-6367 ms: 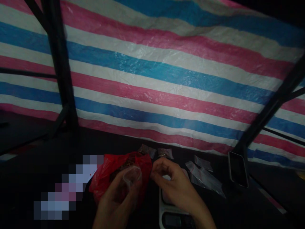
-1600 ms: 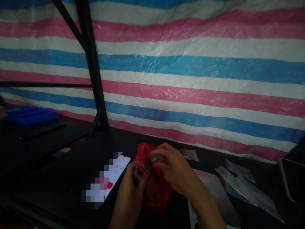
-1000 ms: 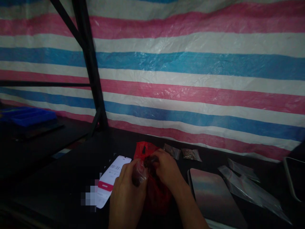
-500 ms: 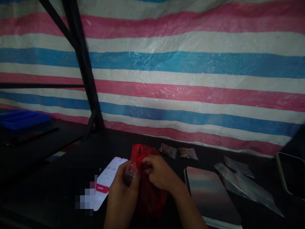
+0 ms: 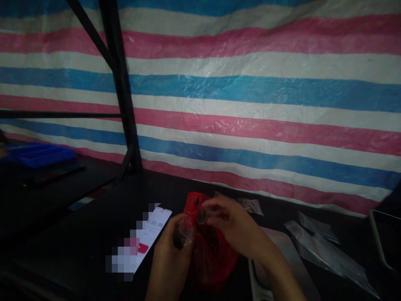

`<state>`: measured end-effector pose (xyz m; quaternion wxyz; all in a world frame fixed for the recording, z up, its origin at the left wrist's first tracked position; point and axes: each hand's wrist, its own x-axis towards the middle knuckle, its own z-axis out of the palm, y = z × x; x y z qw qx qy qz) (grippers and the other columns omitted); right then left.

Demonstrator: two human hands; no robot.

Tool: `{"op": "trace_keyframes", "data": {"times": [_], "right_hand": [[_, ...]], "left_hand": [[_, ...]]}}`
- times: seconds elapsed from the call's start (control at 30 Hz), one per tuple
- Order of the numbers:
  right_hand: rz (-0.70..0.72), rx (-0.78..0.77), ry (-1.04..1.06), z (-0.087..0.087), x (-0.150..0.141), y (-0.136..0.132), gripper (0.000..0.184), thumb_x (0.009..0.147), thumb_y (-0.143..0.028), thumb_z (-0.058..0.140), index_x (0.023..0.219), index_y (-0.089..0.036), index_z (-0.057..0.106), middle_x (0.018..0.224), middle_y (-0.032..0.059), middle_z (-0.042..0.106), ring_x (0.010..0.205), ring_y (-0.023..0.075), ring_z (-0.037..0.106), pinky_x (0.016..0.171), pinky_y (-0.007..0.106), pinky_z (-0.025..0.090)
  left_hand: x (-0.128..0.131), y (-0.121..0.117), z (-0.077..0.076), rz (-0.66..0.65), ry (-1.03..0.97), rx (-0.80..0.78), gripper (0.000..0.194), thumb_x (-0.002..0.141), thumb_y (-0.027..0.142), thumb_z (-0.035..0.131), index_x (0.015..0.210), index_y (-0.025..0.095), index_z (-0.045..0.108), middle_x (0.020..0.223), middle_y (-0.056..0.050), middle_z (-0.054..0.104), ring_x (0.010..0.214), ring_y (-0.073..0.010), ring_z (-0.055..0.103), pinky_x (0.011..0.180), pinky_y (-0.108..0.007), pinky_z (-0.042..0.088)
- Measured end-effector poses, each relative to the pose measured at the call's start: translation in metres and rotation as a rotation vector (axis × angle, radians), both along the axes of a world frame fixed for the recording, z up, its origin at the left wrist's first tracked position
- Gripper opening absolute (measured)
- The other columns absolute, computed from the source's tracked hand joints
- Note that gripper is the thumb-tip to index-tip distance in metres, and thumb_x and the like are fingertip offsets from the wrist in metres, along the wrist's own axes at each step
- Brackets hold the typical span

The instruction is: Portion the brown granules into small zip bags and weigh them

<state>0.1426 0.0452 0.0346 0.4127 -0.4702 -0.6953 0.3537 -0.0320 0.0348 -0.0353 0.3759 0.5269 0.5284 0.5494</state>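
My left hand (image 5: 171,251) is closed round a small clear plastic bag (image 5: 184,235), whose mouth gapes upward. Pinched in the fingers of my right hand (image 5: 227,221) is a small clear cup (image 5: 202,216) that seems to have something brown in it. Just beneath both hands stands a red plastic bag (image 5: 216,267), open at the top, with dark brown contents showing. Behind my right hand lies a filled small bag (image 5: 250,205); another beside it is mostly hidden by the hand.
A lit phone (image 5: 156,228) showing a timer lies on the black table (image 5: 103,234) at the left. At right are a flat metal-topped scale-like device (image 5: 282,246), flat clear bags (image 5: 326,251) and a dark-screened device (image 5: 388,238). A blue tray (image 5: 46,154) sits far left.
My right hand has come up out of the red bag's mouth, and the clear cup in its fingers now shows. The clear bag in my left hand is more open to view. The camera has shifted slightly.
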Motion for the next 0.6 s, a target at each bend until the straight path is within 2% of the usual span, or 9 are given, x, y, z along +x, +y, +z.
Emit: {"op": "trace_keyframes", "data": {"times": [0.1,0.2,0.33,0.47,0.6], "right_hand": [[0.039,0.119,-0.193,0.010,-0.022,-0.010,0.041,0.084,0.000,0.061,0.106,-0.030,0.079,0.114,0.0002,0.074,0.104,0.0192,0.070,0.096,0.032,0.052],[0.068,0.196,-0.375,0.020,-0.035,-0.016,0.052,0.085,0.005,0.053,0.109,-0.033,0.080,0.115,-0.0004,0.073,0.107,0.0195,0.068,0.099,0.033,0.049],[0.073,0.223,-0.396,0.025,-0.034,-0.014,0.050,0.084,0.006,0.054,0.107,-0.031,0.080,0.116,-0.0013,0.072,0.107,0.0188,0.068,0.099,0.032,0.049],[-0.040,0.230,-0.347,0.017,-0.023,-0.005,0.041,0.087,0.003,0.057,0.106,-0.028,0.078,0.118,0.0012,0.072,0.108,0.0192,0.069,0.099,0.032,0.048],[-0.111,0.109,-0.553,0.000,-0.012,0.002,0.040,0.081,0.006,0.058,0.101,-0.024,0.076,0.115,0.0039,0.074,0.106,0.0215,0.072,0.091,0.032,0.049]], "left_hand": [[0.001,0.000,-0.001,-0.017,0.018,0.037,0.037,0.080,0.043,0.071,0.113,0.026,0.069,0.109,-0.005,0.078,0.101,-0.0285,0.075,0.088,-0.039,0.061],[0.002,0.000,-0.001,-0.016,0.040,0.048,0.037,0.083,0.044,0.069,0.114,0.025,0.068,0.110,-0.006,0.079,0.103,-0.0292,0.075,0.091,-0.040,0.060],[0.002,-0.001,0.000,-0.036,0.021,0.044,0.037,0.085,0.049,0.070,0.113,0.025,0.068,0.113,-0.006,0.077,0.105,-0.0291,0.074,0.093,-0.040,0.058],[-0.001,-0.001,0.001,-0.016,0.036,0.011,0.037,0.088,0.053,0.067,0.114,0.026,0.066,0.112,-0.006,0.075,0.101,-0.0281,0.073,0.091,-0.040,0.058],[-0.005,-0.002,0.003,0.046,0.064,-0.027,0.041,0.085,0.051,0.068,0.117,0.027,0.065,0.110,-0.005,0.075,0.101,-0.0293,0.073,0.088,-0.041,0.057]]}}
